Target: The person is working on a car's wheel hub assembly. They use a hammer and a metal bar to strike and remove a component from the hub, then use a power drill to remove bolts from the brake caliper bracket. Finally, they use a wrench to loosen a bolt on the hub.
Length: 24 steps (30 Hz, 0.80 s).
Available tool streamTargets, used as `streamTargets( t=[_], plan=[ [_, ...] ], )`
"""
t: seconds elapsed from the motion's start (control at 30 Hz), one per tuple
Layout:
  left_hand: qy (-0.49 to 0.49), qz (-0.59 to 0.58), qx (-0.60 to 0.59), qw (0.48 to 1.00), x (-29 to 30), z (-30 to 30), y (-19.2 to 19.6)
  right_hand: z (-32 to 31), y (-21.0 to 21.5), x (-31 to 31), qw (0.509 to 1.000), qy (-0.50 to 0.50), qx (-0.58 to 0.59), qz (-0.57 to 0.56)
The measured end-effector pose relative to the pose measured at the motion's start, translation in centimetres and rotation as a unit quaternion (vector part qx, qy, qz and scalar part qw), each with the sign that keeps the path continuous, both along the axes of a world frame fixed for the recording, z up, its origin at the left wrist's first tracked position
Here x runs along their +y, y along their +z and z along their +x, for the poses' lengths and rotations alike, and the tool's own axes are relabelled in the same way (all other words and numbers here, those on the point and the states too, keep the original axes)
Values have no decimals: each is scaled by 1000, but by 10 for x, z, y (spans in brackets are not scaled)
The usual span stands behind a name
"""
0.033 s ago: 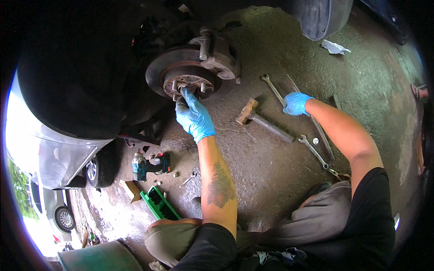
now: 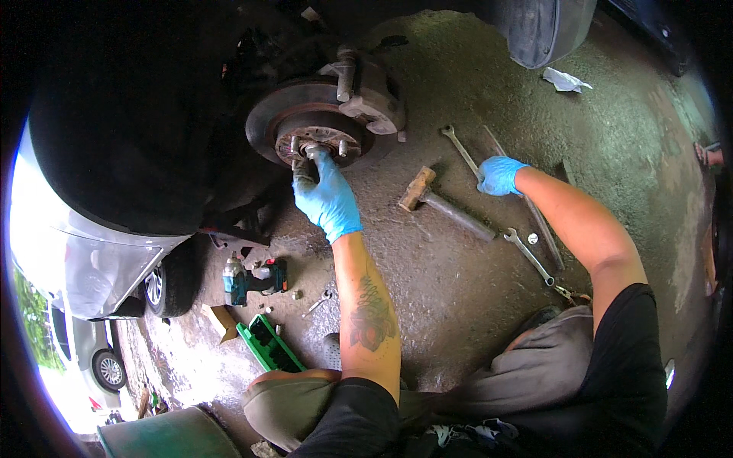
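Note:
My left hand (image 2: 328, 200), in a blue glove with blackened fingertips, reaches to the centre of the wheel hub (image 2: 327, 140). Its thumb and fingers are pinched together at the hub's middle, between the wheel studs; what they grip is too small to make out. Behind the hub is the rusty brake disc (image 2: 263, 126), with the brake caliper (image 2: 376, 99) over its right side. Off to the right, my gloved right hand (image 2: 501, 176) is closed round one end of a combination wrench (image 2: 460, 148), whose open jaw points away toward the upper left.
A hammer (image 2: 450, 210), a second combination wrench (image 2: 528, 257) and a long metal bar (image 2: 544, 233) lie on the floor. A cordless impact wrench (image 2: 252, 278), a green tool case (image 2: 269, 343) and a small wrench (image 2: 318, 302) sit lower left. The car body (image 2: 84, 221) fills the left.
My left hand has shifted slightly to the left, and its fingers have turned a little at the hub's centre. My right hand and the wrench stay where they were.

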<state>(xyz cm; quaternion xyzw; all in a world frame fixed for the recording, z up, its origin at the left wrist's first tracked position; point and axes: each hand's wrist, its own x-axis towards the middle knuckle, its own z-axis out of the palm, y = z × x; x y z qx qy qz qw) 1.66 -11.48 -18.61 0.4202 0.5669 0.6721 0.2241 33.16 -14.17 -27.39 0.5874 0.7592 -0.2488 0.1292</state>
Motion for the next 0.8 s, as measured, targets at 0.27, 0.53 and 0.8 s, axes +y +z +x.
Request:
streamTargets(
  t=[0.27,0.53,0.8],
  plan=[
    [34,-49,51,997,-2,4,8,1,0,2,1000,4,-17,-15],
    [10,27,28,999,0,-2,-7,-1,-11,2,1000,11,2,10],
    [-9,53,-6,999,-8,16,-2,2,-1,0,1000,3,15,-20]
  ],
)
